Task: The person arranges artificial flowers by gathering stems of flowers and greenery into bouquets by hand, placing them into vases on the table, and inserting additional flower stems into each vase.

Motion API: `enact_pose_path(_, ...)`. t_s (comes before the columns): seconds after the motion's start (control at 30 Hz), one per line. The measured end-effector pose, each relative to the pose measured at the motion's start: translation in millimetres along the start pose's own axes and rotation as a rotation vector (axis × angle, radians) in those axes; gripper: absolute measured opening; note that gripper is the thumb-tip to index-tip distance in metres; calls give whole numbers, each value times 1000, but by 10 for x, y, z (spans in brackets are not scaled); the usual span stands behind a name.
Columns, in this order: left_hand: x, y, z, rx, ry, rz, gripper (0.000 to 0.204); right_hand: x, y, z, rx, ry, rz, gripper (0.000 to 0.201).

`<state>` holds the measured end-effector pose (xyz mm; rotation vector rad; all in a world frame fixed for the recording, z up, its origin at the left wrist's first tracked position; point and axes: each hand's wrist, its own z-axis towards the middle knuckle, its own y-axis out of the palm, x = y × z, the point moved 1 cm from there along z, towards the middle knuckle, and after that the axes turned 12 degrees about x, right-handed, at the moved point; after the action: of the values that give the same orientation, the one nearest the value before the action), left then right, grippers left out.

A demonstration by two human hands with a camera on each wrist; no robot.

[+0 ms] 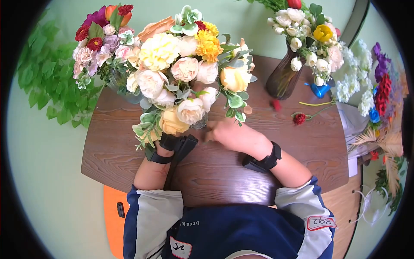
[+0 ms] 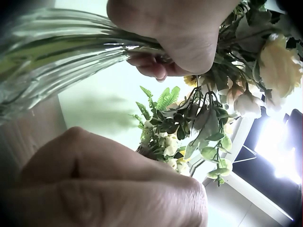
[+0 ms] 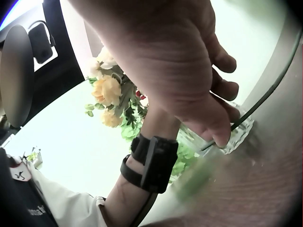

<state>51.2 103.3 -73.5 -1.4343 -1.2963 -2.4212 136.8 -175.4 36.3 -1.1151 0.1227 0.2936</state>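
Observation:
The left hand (image 2: 175, 33) grips the neck of a ribbed clear glass vase (image 2: 52, 61) in the left wrist view; a large bouquet (image 1: 177, 73) of cream, peach and yellow flowers hides it in the head view. Low beside the vase is the right hand (image 1: 235, 134). In the right wrist view the right hand (image 3: 165, 61) pinches a thin green stem (image 3: 277, 82) between thumb and fingers, close to the vase's glass base (image 3: 244, 135). The flower end of that stem is out of view there.
A dark vase (image 1: 282, 77) of white and yellow flowers stands at the back right of the wooden table (image 1: 233, 177). Near it lie a red flower (image 1: 299, 118) on a stem and a blue object (image 1: 320, 90). Another bouquet (image 1: 101, 52) stands at the back left.

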Motion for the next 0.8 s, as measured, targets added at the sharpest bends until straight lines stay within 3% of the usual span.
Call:
enact_pose_path(0.03,-5,-1,-4,0,-2,3,23,36,45,-18,0,2,2,14)
enact_pose_path(0.1,-21,-4,-8,2,-4,4,23,127,84,-37,213,5,84,17)
enact_pose_path(0.17,-26,-21,-18,7,2,4,23,127,-118,-11,118,313,-101,16)
enact_pose_path(0.2,-22,-28,-24,10,5,5,23,217,-123,-42,182,435,-38,16)
enact_pose_path(0.23,-15,-32,-25,12,8,6,23,326,-75,-98,181,433,-38,16)
enact_pose_path(0.3,-9,-23,-25,12,10,10,23,552,71,-217,46,595,-270,14)
enact_pose_path(0.33,-8,-15,-21,11,10,13,23,594,102,-218,47,597,-269,14)
enact_pose_path(0.4,-8,-8,-9,9,10,18,22,680,157,-225,-99,790,-368,18)
enact_pose_path(0.43,-9,-10,-9,9,12,19,22,732,191,-240,-99,790,-368,18)
enact_pose_path(0.5,-12,-17,-14,11,14,22,22,819,222,-272,174,571,-245,22)
enact_pose_path(0.6,-22,-12,-18,11,10,30,22,869,227,-291,243,425,-137,21)
enact_pose_path(0.73,-16,-20,-15,11,12,39,22,826,181,-234,269,568,-119,17)
enact_pose_path(0.8,-17,-20,-16,11,14,42,22,829,128,-227,104,711,-146,14)
